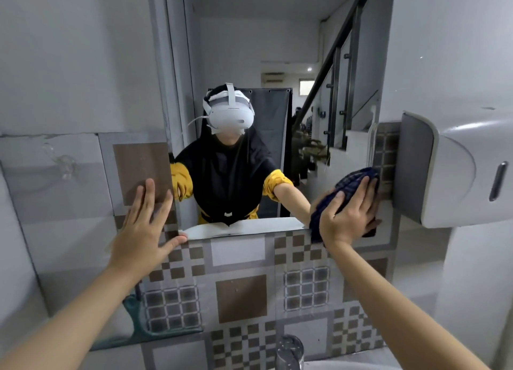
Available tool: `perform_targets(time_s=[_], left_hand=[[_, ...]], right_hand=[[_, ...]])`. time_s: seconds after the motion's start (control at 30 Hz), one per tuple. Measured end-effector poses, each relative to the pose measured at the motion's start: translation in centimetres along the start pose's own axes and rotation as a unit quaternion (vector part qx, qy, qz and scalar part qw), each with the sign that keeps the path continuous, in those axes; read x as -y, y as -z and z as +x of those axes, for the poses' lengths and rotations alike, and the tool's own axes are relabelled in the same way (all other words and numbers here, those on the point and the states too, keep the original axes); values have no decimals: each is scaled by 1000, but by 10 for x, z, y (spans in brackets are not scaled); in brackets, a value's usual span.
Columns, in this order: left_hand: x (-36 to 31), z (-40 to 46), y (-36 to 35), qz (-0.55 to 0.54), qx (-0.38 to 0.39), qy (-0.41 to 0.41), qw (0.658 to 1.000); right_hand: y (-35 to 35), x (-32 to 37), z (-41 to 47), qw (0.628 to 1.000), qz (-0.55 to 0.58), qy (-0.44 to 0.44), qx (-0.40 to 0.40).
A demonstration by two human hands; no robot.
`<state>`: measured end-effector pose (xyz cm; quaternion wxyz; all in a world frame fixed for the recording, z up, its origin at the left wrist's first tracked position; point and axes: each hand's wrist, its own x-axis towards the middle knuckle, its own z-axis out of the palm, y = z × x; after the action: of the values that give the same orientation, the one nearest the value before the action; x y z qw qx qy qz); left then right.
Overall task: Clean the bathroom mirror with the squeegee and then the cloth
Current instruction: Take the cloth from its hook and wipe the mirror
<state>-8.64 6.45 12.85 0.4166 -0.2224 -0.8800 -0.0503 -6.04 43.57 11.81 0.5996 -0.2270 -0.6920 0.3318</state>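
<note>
The pale grey bathroom wall is filling the left side, and lower down a patchwork of brown, grey and white checked wall tiles is running beneath the tall rectangular wall mirror. The mirror is reflecting a person in a black top with yellow sleeves, wearing a white headset, with a dark stair railing climbing behind. On the right wall a white plastic dispenser box with a grey side panel is jutting out just beside the mirror's right edge; what it holds cannot be seen. At the bottom edge, the top of a shiny chrome tap is peeking in.

The left hand is lying flat with fingers spread on the tiles at the mirror's lower left corner, thumb reaching along the bottom edge. The right hand is pressing palm-down, fingers splayed, onto a bunched dark blue checked cloth, pinning it against the mirror's lower right corner. The cloth is bulging out above the fingertips and hanging below the wrist, close to the dispenser.
</note>
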Motion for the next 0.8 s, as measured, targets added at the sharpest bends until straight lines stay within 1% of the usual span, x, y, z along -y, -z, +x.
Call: perform_targets(time_s=[0.07,0.17,0.4,0.53,0.63,0.7,0.73,0.8], left_hand=[[0,1,1,-2,2,2,1000],[2,0,6,-6,7,-2,1000],[22,-3,25,-57,34,-31,997],[44,-13,36,-88,47,-11,995],[64,-26,44,-121,66,-15,990],[73,-32,49,-148,63,-14,987],[77,-35,51,-166,56,-8,984],[79,-39,55,-204,37,11,978]], right_hand=[[-8,13,-20,999,-3,-39,-2],[-23,34,-51,1000,-5,-24,9],[-62,106,-131,992,14,121,13],[-84,147,-181,979,48,198,19],[-94,170,-208,970,82,227,23],[-99,177,-217,965,85,245,25],[-100,178,-221,960,81,265,33],[-98,180,-228,940,89,320,78]])
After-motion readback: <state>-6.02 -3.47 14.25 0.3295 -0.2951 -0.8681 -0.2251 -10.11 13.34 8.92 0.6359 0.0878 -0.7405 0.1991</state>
